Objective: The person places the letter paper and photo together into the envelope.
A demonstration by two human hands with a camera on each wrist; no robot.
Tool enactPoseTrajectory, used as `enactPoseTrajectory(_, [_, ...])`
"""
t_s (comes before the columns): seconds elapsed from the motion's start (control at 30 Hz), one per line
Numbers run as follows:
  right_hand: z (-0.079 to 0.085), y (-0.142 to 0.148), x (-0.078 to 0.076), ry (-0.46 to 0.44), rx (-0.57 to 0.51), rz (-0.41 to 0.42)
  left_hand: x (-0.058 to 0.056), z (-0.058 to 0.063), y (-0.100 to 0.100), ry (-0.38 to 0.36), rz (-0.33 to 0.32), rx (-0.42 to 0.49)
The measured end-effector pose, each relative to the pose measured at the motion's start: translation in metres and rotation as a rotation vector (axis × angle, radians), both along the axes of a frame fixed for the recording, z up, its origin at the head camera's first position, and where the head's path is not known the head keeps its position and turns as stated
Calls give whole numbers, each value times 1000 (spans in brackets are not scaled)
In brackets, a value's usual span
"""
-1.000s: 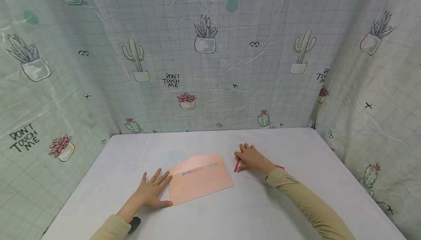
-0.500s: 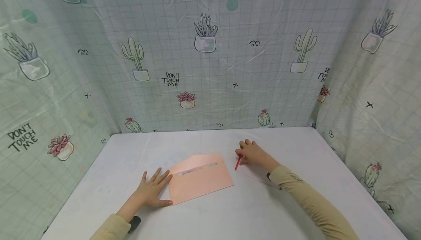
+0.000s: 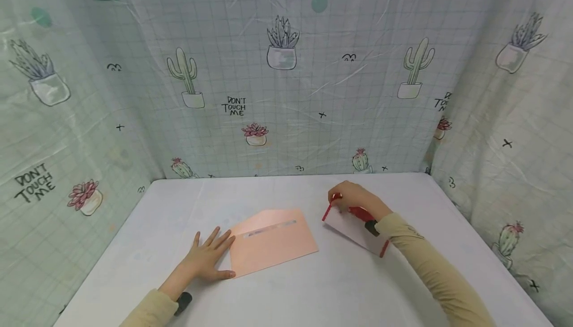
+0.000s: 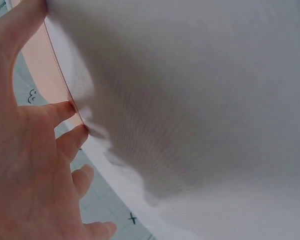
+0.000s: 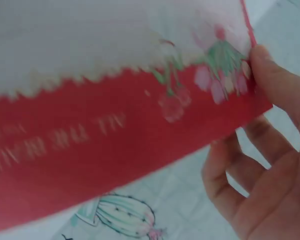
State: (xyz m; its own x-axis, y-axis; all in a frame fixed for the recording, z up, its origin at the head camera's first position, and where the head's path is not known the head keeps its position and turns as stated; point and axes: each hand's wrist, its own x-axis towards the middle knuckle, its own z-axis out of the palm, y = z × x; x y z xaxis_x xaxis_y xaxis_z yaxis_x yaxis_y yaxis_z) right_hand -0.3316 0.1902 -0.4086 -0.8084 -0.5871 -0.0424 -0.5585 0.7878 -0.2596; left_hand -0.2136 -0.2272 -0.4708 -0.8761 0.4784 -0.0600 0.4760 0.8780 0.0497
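A peach envelope (image 3: 282, 247) with its flap unfolded and a shiny strip along the fold lies flat on the table. My left hand (image 3: 208, 260) is spread at its left end, fingertips and thumb touching that edge. The left wrist view shows the fingers (image 4: 65, 112) against the envelope's edge. To the right, my right hand (image 3: 355, 198) pinches a card (image 3: 351, 227) with red borders by its far left corner and holds it tilted. In the right wrist view the card (image 5: 90, 135) shows a red band, tulips and partly blurred lettering; the thumb presses its face.
The white table (image 3: 277, 297) reaches back to a hanging cloth (image 3: 286, 93) printed with potted plants. The same cloth hangs at both sides. A dark wrist strap (image 3: 182, 304) shows by the left sleeve.
My right hand has raised the card's far side, moving slightly back and right, so the card now tilts and its pale face shows. The left hand and envelope have stayed put.
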Motion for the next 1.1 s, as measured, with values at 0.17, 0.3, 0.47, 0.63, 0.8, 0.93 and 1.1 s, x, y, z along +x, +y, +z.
enactPoseTrajectory(0.17, [23,13,-7,-85,-145,33,1,1,0,-3,1,-2])
enactPoseTrajectory(0.3, [35,26,-9,-195,-251,-45,2,2,0,-11,7,0])
enactPoseTrajectory(0.47, [40,39,-8,-307,-353,-145,0,3,0,-19,10,-1])
enactPoseTrajectory(0.63, [41,49,-6,-384,-430,-192,0,4,0,-24,12,2])
enactPoseTrajectory(0.8, [36,58,-4,-457,-487,-251,-1,3,0,-23,10,-5])
enactPoseTrajectory(0.93, [26,65,-2,-513,-550,-257,-2,3,0,-22,9,-10])
enactPoseTrajectory(1.1, [11,70,1,-587,-624,-251,-1,3,-1,-40,9,-7])
